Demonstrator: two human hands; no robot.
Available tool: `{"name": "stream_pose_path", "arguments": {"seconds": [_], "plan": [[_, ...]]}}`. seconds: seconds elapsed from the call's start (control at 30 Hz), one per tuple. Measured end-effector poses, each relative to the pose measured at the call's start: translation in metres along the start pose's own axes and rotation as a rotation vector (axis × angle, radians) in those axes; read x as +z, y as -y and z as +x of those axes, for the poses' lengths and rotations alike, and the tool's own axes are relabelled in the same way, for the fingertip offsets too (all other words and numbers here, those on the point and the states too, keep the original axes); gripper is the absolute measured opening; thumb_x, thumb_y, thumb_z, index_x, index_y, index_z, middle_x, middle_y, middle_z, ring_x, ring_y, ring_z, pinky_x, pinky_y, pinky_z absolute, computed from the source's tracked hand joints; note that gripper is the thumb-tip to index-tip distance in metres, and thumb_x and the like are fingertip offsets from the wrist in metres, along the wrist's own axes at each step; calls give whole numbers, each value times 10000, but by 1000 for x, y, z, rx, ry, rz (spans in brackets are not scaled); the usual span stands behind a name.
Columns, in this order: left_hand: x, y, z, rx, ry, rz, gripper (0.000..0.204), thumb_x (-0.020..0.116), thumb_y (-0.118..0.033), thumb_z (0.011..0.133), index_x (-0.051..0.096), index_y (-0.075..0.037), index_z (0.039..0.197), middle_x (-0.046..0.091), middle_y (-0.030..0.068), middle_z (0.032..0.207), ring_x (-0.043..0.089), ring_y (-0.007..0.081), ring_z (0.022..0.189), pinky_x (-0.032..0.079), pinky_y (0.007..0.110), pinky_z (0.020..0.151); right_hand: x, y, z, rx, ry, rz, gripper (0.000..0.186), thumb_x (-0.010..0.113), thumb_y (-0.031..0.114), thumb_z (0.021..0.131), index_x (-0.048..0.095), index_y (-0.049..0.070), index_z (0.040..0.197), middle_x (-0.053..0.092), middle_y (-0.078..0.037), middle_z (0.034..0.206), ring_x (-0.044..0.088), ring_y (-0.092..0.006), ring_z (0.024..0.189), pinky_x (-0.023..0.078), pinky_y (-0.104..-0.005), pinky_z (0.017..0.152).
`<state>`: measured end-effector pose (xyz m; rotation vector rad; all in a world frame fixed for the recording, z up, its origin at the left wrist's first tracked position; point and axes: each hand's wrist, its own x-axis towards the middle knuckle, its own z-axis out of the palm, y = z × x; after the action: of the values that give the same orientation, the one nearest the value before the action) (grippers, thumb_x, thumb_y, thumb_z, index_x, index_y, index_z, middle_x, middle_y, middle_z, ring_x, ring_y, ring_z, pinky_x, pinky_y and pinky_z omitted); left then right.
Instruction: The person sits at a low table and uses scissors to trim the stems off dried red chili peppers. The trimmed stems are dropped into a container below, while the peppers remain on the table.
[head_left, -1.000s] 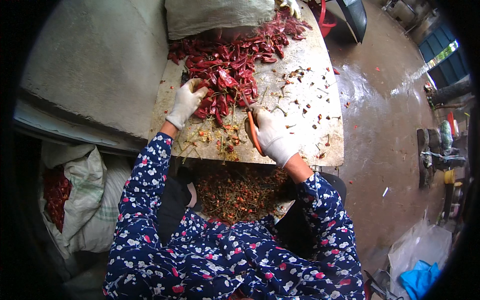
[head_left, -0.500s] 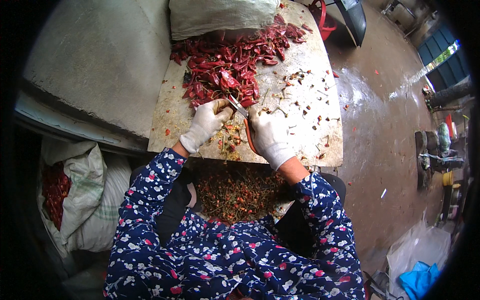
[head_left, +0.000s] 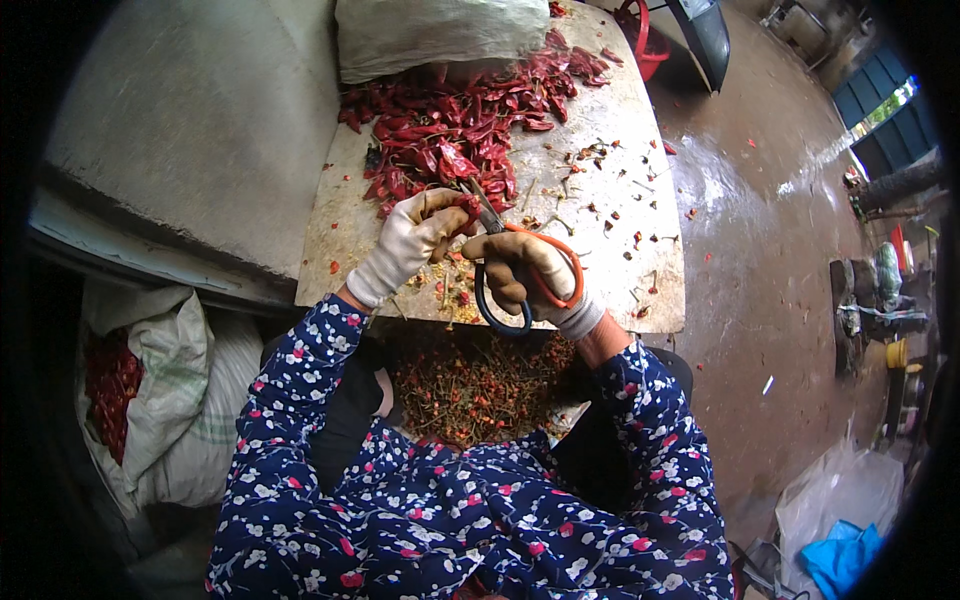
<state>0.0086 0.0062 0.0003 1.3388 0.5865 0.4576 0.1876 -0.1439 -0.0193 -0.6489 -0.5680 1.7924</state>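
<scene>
My left hand [head_left: 398, 248], in a whitish work glove with brownish fingertips, pinches a dried red chili pepper [head_left: 468, 206] over the near part of the board. My right hand [head_left: 532, 272], gloved alike, has its fingers through the loops of a pair of scissors [head_left: 574, 272], one loop orange and the other dark blue. The blades [head_left: 488, 208] point up and left, right beside the pepper; whether they touch it I cannot tell. Just beyond both hands lies a heap of dried red chilies [head_left: 440, 145]. Cut stems and seeds are scattered around the hands.
A pale board [head_left: 645, 290] carries the heap, with a white woven sack [head_left: 430, 40] at its far end. Below its near edge is a pile of stems [head_left: 475, 390]. An open sack [head_left: 170, 390] of chilies stands left; a red bucket [head_left: 655, 62] is far right.
My right hand has turned over and opened the scissor loops apart, so both handles now show. A red chili is now visible in my left hand's fingers.
</scene>
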Motion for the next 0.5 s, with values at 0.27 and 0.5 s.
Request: {"name": "stream_pose_path", "arguments": {"seconds": [0.27,0.5], "plan": [[-4,-8,1,152,49,142,310,638,-141,999,607,-9,1279,712,32,931,568,48,640,456,191,574,26,-8,2,-235,26,88,677,525,519,1006,550,-81,1319,515,32,763,480,-79,584,414,-234,529],[-82,-42,-4,114,-107,471,360,724,-136,934,619,4,1249,663,39,912,582,85,699,497,227,620,-27,43,6,-739,-794,335,484,476,353,1026,549,-41,1297,605,-64,930,569,-180,734,498,-331,692]]}}
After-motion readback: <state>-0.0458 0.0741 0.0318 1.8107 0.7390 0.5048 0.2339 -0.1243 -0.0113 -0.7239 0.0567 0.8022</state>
